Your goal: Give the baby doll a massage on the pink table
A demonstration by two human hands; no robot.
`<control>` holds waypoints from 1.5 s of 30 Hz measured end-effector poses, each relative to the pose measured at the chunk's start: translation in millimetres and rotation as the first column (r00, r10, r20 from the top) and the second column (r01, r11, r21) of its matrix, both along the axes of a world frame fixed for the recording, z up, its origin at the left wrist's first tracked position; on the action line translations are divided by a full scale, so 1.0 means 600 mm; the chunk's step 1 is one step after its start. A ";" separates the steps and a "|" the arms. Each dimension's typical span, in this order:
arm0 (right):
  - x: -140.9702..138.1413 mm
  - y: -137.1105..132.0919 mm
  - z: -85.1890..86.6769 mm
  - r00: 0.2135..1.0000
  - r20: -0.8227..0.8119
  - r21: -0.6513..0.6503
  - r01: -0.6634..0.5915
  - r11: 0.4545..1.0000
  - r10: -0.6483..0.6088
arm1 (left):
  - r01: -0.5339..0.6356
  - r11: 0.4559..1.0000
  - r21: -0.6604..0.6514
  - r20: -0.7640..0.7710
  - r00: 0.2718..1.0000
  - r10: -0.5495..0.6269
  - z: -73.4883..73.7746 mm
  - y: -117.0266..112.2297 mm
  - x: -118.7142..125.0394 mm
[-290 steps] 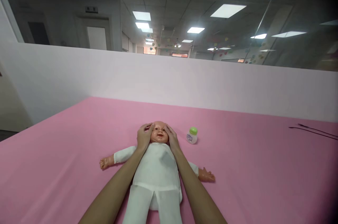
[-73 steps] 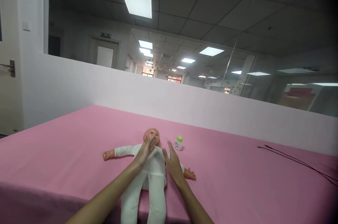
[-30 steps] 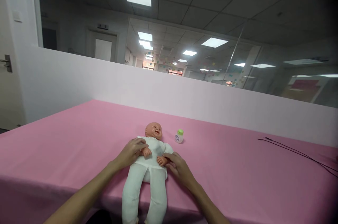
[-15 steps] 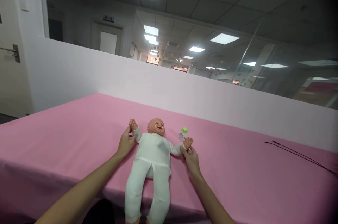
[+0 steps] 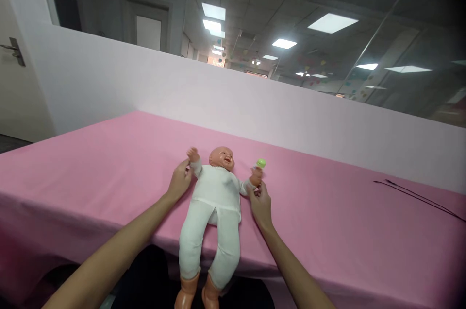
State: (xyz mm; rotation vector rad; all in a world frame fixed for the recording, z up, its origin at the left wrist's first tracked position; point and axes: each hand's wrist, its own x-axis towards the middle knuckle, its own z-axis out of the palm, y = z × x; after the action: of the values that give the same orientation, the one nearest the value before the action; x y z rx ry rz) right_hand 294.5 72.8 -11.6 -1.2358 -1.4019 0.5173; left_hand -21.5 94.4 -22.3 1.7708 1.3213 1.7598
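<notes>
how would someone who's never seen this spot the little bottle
Start at the pink table, then find the baby doll in white lying on it. The little bottle stands just past the doll's wrist held by the right hand; its green cap sets it apart.

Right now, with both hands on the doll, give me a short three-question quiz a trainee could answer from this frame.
1. True or false: the doll lies face down on the pink table.
2. Which part of the doll does the left hand grip? A) a foot B) an arm C) the head
3. What colour is the cap of the small bottle just beyond the right hand?

Key: 1. False, it lies face up. 2. B; the right hand grips the other arm. 3. Green.
</notes>
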 end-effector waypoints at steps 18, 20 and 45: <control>-0.009 -0.016 -0.010 0.864 0.378 0.119 -0.402 0.908 0.333 | 0.164 0.961 0.222 -0.430 0.901 -0.055 -0.008 -0.008 0.004; -0.006 -0.010 -0.012 0.911 0.253 0.110 -0.360 0.926 0.325 | 0.129 0.982 0.134 -0.328 0.941 -0.079 -0.009 -0.006 0.001; 0.003 -0.007 -0.006 0.967 -0.039 -0.004 -0.252 0.968 0.252 | 0.062 0.997 0.054 -0.181 0.982 -0.052 -0.003 -0.011 -0.002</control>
State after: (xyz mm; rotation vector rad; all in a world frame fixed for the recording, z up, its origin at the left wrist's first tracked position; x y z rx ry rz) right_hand 296.2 68.8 -15.3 -1.0539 -1.5348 0.7193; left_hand -22.5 87.8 -24.1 2.0208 1.2836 1.6575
